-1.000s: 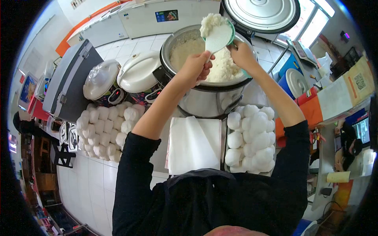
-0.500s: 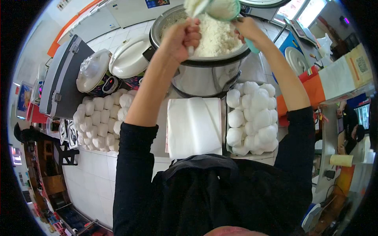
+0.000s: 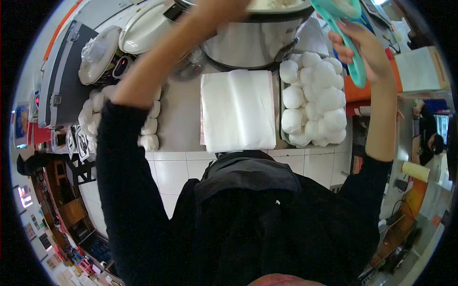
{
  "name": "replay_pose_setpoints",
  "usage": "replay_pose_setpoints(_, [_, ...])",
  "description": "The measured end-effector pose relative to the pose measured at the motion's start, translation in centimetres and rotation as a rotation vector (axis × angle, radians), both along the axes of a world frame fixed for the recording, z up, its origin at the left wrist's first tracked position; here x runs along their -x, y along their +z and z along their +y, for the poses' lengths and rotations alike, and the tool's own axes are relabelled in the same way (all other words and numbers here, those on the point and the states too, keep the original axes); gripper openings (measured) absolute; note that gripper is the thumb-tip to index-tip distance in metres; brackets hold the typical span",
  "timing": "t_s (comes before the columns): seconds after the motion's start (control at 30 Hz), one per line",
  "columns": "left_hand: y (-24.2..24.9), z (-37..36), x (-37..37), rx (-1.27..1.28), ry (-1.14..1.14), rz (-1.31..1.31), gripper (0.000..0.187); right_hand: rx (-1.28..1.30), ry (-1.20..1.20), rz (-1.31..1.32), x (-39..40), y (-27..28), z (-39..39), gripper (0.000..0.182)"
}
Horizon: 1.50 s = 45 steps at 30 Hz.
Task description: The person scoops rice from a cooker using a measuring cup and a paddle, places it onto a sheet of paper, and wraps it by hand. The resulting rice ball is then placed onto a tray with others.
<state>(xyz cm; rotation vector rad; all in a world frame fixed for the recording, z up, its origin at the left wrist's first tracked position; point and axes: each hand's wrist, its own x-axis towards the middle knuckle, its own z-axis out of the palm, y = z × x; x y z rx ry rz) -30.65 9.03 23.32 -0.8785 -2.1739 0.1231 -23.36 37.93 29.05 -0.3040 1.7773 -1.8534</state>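
My right hand (image 3: 363, 47) holds a turquoise scoop (image 3: 352, 57) by its handle, right of the big cooker. White rice shows in the scoop's bowl at the top edge. My left hand (image 3: 224, 10) is blurred over the near left rim of the silver rice cooker (image 3: 253, 43); its fingers are cut off by the frame, so what it holds is hidden. A strip of cooked rice (image 3: 279, 4) is visible inside the cooker. In front of the cooker lies a stack of white sheets (image 3: 238, 112).
Rounded white bundles (image 3: 315, 102) sit piled in a tray on the right; more white bundles (image 3: 149, 126) lie left, partly behind my left arm. Lidded pots (image 3: 100, 55) and a grey case (image 3: 67, 76) stand far left. A beige box (image 3: 420, 69) is at the right.
My right hand has swung right and toward me with the scoop, away from the cooker. My left hand, earlier gripping a white rice paddle, is now higher in view. The view has tilted down.
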Motion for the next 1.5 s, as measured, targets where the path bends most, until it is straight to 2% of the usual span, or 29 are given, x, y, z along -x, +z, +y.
replay_pose_setpoints(0.03, [-2.5,2.3,-4.8,0.122,-0.155,-0.221,0.017,-0.003,-0.015,-0.006,-1.6,-0.5,0.7,0.039])
replay_pose_setpoints(0.07, [-6.7,3.4,-8.7,-0.069,-0.266,-0.411,0.025,0.033,-0.053,-0.043,-3.0,-1.2,1.5,0.026])
replay_pose_setpoints(0.1, [-10.7,3.8,-10.2,0.109,-0.421,-0.615,0.023,0.068,-0.091,-0.080,-4.5,-1.9,2.1,0.018])
replay_pose_setpoints(0.13, [-15.1,4.8,-11.2,0.294,-0.371,-0.828,0.023,0.068,-0.107,-0.078,-5.8,-2.5,2.6,0.018])
replay_pose_setpoints(0.17, [-18.9,5.0,-11.9,0.222,-0.610,-0.576,0.003,0.063,-0.119,-0.121,-6.9,-3.1,3.1,0.017])
replay_pose_setpoints(0.2, [-19.6,5.7,-13.3,0.268,-0.589,-0.846,0.019,0.061,-0.131,-0.170,-8.0,-3.8,3.5,0.016])
replay_pose_setpoints(0.23, [-22.8,6.1,-13.7,0.176,-0.631,-0.924,0.027,0.062,-0.145,-0.168,-9.1,-4.2,3.7,0.016])
replay_pose_setpoints(0.27, [-23.8,6.3,-13.5,0.241,-0.580,-0.976,0.034,0.053,-0.185,-0.191,-10.1,-4.5,3.8,0.015])
replay_pose_setpoints(0.3, [-24.1,6.5,-13.4,0.304,-0.527,-1.028,0.041,0.043,-0.224,-0.217,-11.0,-4.9,4.0,0.015])
replay_pose_setpoints(0.4, [-25.2,7.4,-12.2,0.245,-0.444,-1.095,0.051,0.054,-0.266,-0.256,-12.8,-6.5,4.9,0.015])
replay_pose_setpoints(0.43, [-25.3,7.8,-11.6,0.264,-0.410,-1.202,0.054,0.054,-0.290,-0.277,-13.4,-6.9,5.0,0.015])
replay_pose_setpoints(0.5, [-24.6,8.4,-11.0,0.416,-0.341,-1.216,0.045,0.080,-0.307,-0.287,-14.3,-8.0,5.0,0.015])
replay_pose_setpoints(0.53, [-23.9,8.8,-10.9,0.413,-0.342,-1.212,0.045,0.058,-0.340,-0.289,-14.7,-8.5,4.9,0.016])
replay_pose_setpoints(0.6, [-22.7,9.2,-10.8,0.636,-0.390,-1.079,0.029,0.037,-0.372,-0.290,-15.6,-9.7,4.7,0.016])
replay_pose_setpoints(0.73, [-21.9,7.4,-12.5,0.596,-0.391,-0.911,0.016,0.071,-0.361,-0.362,-16.7,-12.5,4.8,0.019])
replay_pose_setpoints(0.83, [-22.7,4.3,-13.2,0.453,-0.454,-0.866,0.017,0.029,-0.363,-0.316,-17.2,-15.1,3.9,0.019])
replay_pose_setpoints(0.9, [-22.6,2.6,-14.0,0.065,-0.467,-0.910,0.016,0.010,-0.368,-0.334,-17.1,-17.2,3.4,0.020])
replay_pose_setpoints(0.93, [-21.6,2.1,-14.8,-0.011,-0.459,-0.910,0.017,0.055,-0.355,-0.324,-17.0,-18.2,2.8,0.020])
replay_pose_setpoints(0.97, [-21.3,1.6,-15.5,-0.012,-0.451,-0.908,0.017,0.100,-0.343,-0.312,-16.8,-19.2,2.3,0.019])
replay_pose_setpoints(1.03, [-21.0,-0.1,-17.1,-0.101,-0.470,-0.728,0.016,0.138,-0.336,-0.368,-16.6,-20.8,1.6,0.021])
replay_pose_setpoints(1.07, [-21.0,-1.1,-18.2,-0.048,-0.460,-0.722,0.015,0.186,-0.356,-0.410,-16.5,-21.4,1.0,0.022])
replay_pose_setpoints(1.17, [-23.4,-4.0,-21.8,-0.250,-0.361,-0.684,0.017,0.219,-0.381,-0.434,-16.3,-23.1,-0.9,0.019])
replay_pose_setpoints(1.2, [-23.8,-4.5,-22.6,-0.249,-0.351,-0.688,0.017,0.309,-0.363,-0.467,-16.0,-23.5,-1.3,0.022])
replay_pose_setpoints(1.27, [-24.7,-5.2,-24.1,-0.371,-0.184,-0.677,0.019,0.438,-0.310,-0.518,-15.7,-24.7,-1.8,0.031])
replay_pose_setpoints(1.3, [-25.0,-5.4,-24.6,-0.375,-0.172,-0.682,0.019,0.435,-0.302,-0.527,-15.4,-25.0,-2.1,0.031])
replay_pose_setpoints(1.37, [-25.5,-6.0,-25.3,-0.391,-0.132,-0.700,0.022,0.585,-0.241,-0.619,-15.1,-25.4,-3.0,0.042])
replay_pose_setpoints(1.5, [-26.6,-6.6,-26.1,-0.436,-0.096,-0.674,0.024,0.385,-0.332,-0.542,-15.6,-23.6,-6.6,0.046])
